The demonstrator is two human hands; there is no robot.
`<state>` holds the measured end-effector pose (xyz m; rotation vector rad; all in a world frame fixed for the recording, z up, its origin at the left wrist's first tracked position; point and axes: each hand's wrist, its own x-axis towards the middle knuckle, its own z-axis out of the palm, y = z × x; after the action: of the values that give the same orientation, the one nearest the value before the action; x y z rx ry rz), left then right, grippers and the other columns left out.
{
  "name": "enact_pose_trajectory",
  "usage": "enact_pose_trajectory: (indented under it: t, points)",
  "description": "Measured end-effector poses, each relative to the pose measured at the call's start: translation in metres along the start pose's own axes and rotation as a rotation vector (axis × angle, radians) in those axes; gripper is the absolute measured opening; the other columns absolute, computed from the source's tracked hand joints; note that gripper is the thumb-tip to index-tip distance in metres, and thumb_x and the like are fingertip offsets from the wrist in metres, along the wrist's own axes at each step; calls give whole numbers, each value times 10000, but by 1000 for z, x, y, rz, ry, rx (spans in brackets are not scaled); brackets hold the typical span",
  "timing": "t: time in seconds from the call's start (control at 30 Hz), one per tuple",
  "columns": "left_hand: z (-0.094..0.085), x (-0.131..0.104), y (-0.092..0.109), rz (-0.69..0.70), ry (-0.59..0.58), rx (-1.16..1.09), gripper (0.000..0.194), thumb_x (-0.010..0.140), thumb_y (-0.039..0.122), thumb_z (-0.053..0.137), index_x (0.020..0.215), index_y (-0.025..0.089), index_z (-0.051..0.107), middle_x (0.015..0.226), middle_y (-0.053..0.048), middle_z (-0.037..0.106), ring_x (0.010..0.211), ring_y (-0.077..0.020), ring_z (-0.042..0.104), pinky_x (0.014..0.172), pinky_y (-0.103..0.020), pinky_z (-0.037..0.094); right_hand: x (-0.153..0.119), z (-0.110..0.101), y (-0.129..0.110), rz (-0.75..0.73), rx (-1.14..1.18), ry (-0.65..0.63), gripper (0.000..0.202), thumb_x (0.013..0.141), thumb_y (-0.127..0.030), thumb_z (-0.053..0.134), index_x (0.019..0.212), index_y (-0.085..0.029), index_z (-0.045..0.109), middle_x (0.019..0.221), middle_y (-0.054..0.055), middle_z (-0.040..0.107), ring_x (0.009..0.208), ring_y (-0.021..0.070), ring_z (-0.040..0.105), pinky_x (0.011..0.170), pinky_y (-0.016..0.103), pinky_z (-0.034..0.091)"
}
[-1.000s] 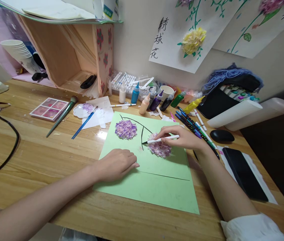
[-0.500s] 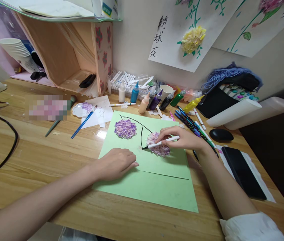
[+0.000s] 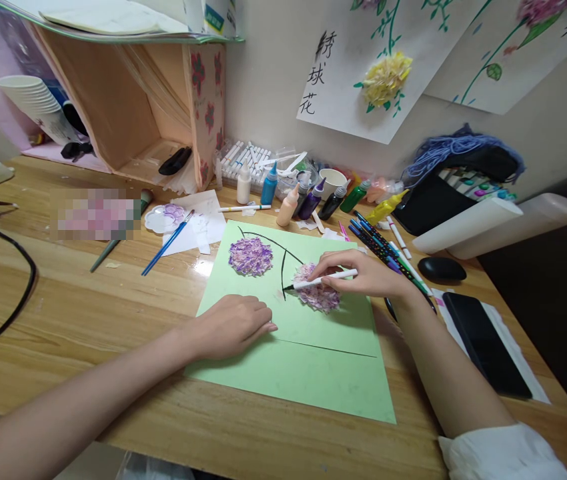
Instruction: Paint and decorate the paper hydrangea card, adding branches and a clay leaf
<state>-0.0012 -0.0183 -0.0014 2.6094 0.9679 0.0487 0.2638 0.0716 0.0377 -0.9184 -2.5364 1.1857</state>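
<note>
green paper (image 3: 333, 387) lies on the bench (image 3: 88, 333) under your left hand (image 3: 233, 327), its grasp impossible to tell, while your right hand (image 3: 358, 270) pinches the white marker (image 3: 333, 277), tip shifted slightly up the black line (image 3: 283, 270), suggesting retracing.

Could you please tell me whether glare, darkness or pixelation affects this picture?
Head view: glare whitens a spot on the wooden table just left of the green paper; head view again: a pixelated block hides part of the large brush, the lower-right background is very dark, and the marker looks reasonably sharp.
</note>
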Motion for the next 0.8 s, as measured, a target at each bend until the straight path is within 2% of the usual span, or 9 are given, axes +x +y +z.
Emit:
enact_pose_trajectory:
  t: [0.1,0.3,0.47,0.67,0.8]
  points:
    - [1,0,0,2,2,-1,384,988,388,230,765,190,472,744,-23,587,652,-169,504,588,-292,324,0,0,0,23,-7,51,210,834,-257,561,957,-184,715,959,74,704,878,186,635,774,274,477]
    - [1,1,-1,10,13,6,380,989,384,227,766,191,467,740,-19,584,648,-168,501,586,-296,325,0,1,0,31,-1,21,210,826,-254,569,960,-192,719,957,67,704,877,186,634,782,275,480]
    - [2,0,-1,10,11,7,379,988,389,227,764,193,462,747,-20,586,657,-169,505,589,-299,330,2,2,0,101,-3,97,204,819,-236,564,961,-200,706,957,60,699,894,190,627,782,282,487]
    - [2,-1,-1,9,8,6,380,989,385,224,765,192,464,744,-19,586,656,-168,505,592,-299,332,1,1,-1,56,8,36,205,820,-263,567,941,-193,717,934,62,702,853,185,634,762,279,491]
    - [1,0,-1,5,9,7,383,988,387,223,766,192,467,745,-21,586,651,-169,504,588,-300,331,1,2,-1,107,-1,108,206,811,-248,566,951,-198,708,948,59,702,877,191,633,774,283,492]
